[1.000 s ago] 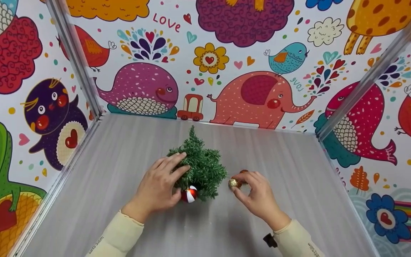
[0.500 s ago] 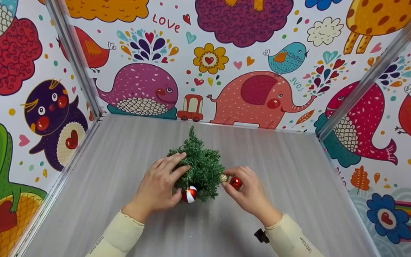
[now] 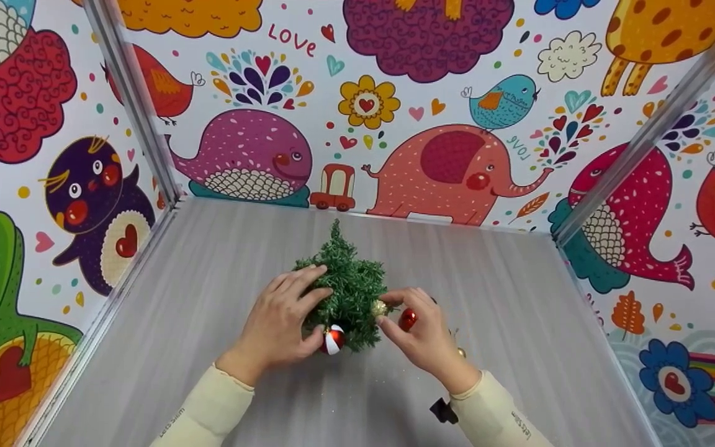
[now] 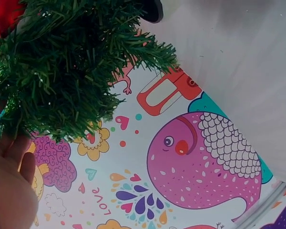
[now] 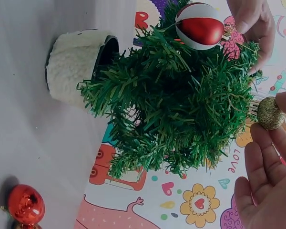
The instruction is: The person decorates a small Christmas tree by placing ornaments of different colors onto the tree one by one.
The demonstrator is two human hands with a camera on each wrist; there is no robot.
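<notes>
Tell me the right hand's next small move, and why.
Probably hook the gold ball onto the tree: the right hand pinches it at the tree's edge, the ball's capped end facing the greenery, while the left hand rests on the tree.

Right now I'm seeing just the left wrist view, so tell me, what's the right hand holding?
Observer: The right hand pinches a gold, glittery ball ornament at the edge of the green artificial tree.

Operator: Okay, and is any ornament lying loose on the table?

Observer: Yes, the right wrist view shows a shiny red ball ornament lying on the grey table, apart from the tree.
</notes>
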